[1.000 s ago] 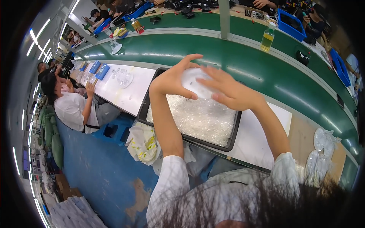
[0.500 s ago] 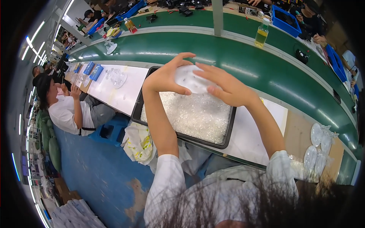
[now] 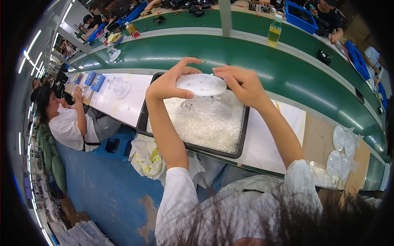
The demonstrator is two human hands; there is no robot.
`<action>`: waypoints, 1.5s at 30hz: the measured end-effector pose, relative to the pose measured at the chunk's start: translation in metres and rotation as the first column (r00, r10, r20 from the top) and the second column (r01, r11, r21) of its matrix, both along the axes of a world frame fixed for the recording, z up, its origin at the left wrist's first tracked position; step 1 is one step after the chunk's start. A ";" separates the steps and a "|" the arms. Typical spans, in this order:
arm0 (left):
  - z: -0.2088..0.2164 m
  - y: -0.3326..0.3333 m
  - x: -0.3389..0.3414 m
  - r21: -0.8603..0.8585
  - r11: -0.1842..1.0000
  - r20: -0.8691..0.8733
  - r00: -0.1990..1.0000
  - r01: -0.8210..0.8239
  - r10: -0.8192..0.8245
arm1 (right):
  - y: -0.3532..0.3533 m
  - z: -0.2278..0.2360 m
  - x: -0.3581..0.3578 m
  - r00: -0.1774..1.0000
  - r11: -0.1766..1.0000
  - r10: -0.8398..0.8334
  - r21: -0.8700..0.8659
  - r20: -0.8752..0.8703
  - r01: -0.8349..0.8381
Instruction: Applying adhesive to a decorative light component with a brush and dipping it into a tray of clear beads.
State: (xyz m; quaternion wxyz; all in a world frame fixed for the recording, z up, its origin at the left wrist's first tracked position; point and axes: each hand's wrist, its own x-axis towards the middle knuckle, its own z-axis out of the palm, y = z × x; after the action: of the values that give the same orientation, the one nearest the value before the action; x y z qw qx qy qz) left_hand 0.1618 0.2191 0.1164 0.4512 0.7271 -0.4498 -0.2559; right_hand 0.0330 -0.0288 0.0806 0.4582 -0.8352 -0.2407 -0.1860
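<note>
Over a black tray [image 3: 241,139] filled with glittering transparent granules [image 3: 201,123], I hold up a white, round, translucent disc [image 3: 201,85]. It lies nearly flat, with a few dark specks on its face and thin transparent bits just below its near edge. My left hand [image 3: 168,83] grips the disc's left rim, the thumb at the near side and the fingers behind. At the right rim, the thumb and fingers of my right hand [image 3: 243,84] close on the edge. Some fingertips are hidden behind the disc.
Transparent round plastic pieces [image 3: 338,158] lie at the right on brown board; another [image 3: 119,87] lies left, beside blue packs [image 3: 97,82]. A co-worker [image 3: 67,119] sits at the left. Beyond runs a green conveyor belt [image 3: 164,51], with a bottle of yellow liquid [image 3: 274,33] on its far ledge.
The disc has tilted from facing me to nearly flat, showing now as a narrow oval. My right hand has shifted to its right rim. The whole view has moved slightly.
</note>
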 end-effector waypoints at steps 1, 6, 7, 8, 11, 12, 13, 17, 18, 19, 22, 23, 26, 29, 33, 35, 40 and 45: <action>0.001 0.000 0.000 0.013 1.000 -0.013 1.000 0.001 -0.001 | 0.004 0.001 -0.002 0.995 0.989 -0.098 0.109 0.008 0.097; -0.006 0.005 0.006 -0.048 0.999 -0.055 0.998 0.024 -0.027 | 0.005 -0.009 -0.001 0.977 0.904 -0.212 0.378 -0.012 0.201; -0.007 0.006 0.008 -0.041 0.999 -0.053 0.998 0.027 -0.029 | 0.001 -0.010 -0.003 0.974 0.898 -0.175 0.382 -0.142 0.217; -0.008 0.006 0.009 -0.035 0.999 -0.050 0.998 0.029 -0.031 | -0.001 -0.011 -0.005 0.954 0.894 -0.134 0.383 -0.269 0.234; -0.011 0.008 0.009 -0.054 0.998 -0.098 0.994 0.042 -0.047 | -0.005 -0.005 -0.011 0.938 0.955 -0.129 0.213 -0.323 0.205; -0.011 0.009 0.009 -0.053 0.998 -0.099 0.994 0.042 -0.047 | -0.007 -0.009 -0.010 0.937 0.955 -0.129 0.214 -0.324 0.205; -0.011 0.008 0.009 -0.035 0.998 -0.128 0.990 0.054 -0.058 | -0.011 -0.011 -0.008 0.979 0.978 -0.089 0.173 -0.182 0.121; -0.011 0.004 0.010 -0.007 0.993 -0.172 0.978 0.115 -0.114 | -0.013 -0.010 -0.007 0.991 0.989 0.045 0.144 -0.129 -0.026; -0.011 0.004 0.010 -0.005 0.993 -0.174 0.978 0.114 -0.113 | -0.009 -0.008 -0.006 0.990 0.989 0.046 0.146 -0.130 -0.027; -0.011 0.003 0.010 0.021 0.991 -0.196 0.973 0.130 -0.123 | -0.006 -0.005 -0.004 0.951 0.981 0.118 0.185 -0.287 -0.066; -0.012 -0.001 0.009 0.075 0.989 -0.195 0.975 0.128 -0.111 | 0.002 -0.001 0.003 0.873 0.969 0.231 0.184 -0.429 -0.166; -0.011 -0.003 0.009 0.104 0.989 -0.169 0.982 0.108 -0.090 | 0.003 0.000 0.005 0.864 0.962 0.271 0.137 -0.425 -0.234; -0.007 -0.010 0.006 0.230 0.973 -0.127 0.992 0.008 0.022 | 0.008 0.003 0.007 0.845 0.969 0.239 0.068 -0.479 -0.236; -0.007 -0.010 0.007 0.260 0.965 -0.178 0.984 0.016 0.031 | 0.008 -0.001 0.012 0.785 0.965 0.259 0.109 -0.562 -0.240; -0.031 -0.003 0.012 0.137 0.990 -0.320 0.946 -0.005 0.049 | 0.009 -0.008 0.013 0.672 0.947 0.319 0.246 -0.669 -0.205; -0.030 -0.010 0.000 0.097 0.967 -0.382 0.888 -0.237 0.256 | 0.010 -0.015 0.008 0.595 0.794 0.497 0.608 -0.632 -0.018; -0.014 -0.001 0.013 0.016 0.967 -0.148 0.956 -0.254 0.254 | 0.008 -0.019 -0.001 0.443 0.538 0.703 0.823 -0.556 0.180; -0.006 -0.013 0.003 -0.349 0.834 0.336 0.774 -0.428 0.537 | 0.003 -0.023 -0.012 0.381 0.412 0.792 0.879 -0.476 0.241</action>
State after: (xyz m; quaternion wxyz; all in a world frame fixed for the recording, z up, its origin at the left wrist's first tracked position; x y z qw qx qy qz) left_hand 0.1650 0.2061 0.1109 0.4828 0.7924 -0.3613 0.0917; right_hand 0.0214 -0.0257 0.0579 0.8849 -0.3704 -0.0037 0.2824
